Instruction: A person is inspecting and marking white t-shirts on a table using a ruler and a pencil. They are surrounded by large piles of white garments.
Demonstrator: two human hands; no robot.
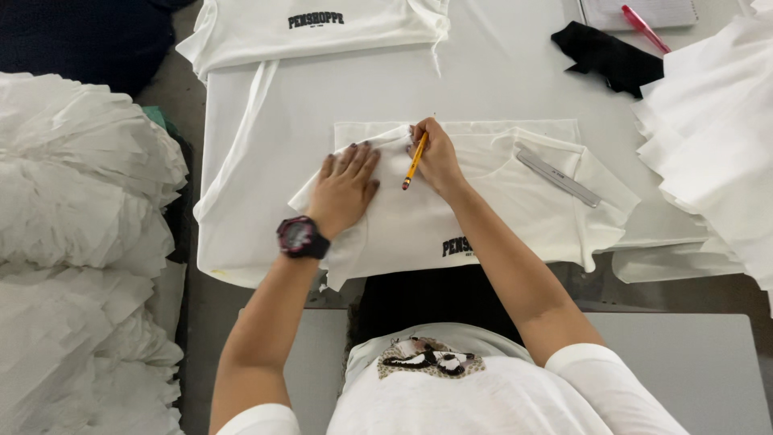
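Observation:
A white T-shirt (483,217) with dark printed lettering lies spread on the white table (499,80) in front of me. My left hand (346,189), with a dark watch at the wrist, presses flat on the shirt's left sleeve area, fingers apart. My right hand (439,157) holds a yellow pencil (415,161) with its tip down on the fabric near the shoulder. A grey metal ruler (558,177) rests on the shirt to the right of the neckline.
Another folded white shirt (314,28) lies at the far edge. Stacks of white fabric pieces (80,242) pile up on the left and more white fabric (717,137) on the right. A black cloth (609,56), a pink pen (644,28) and a notebook (640,11) sit far right.

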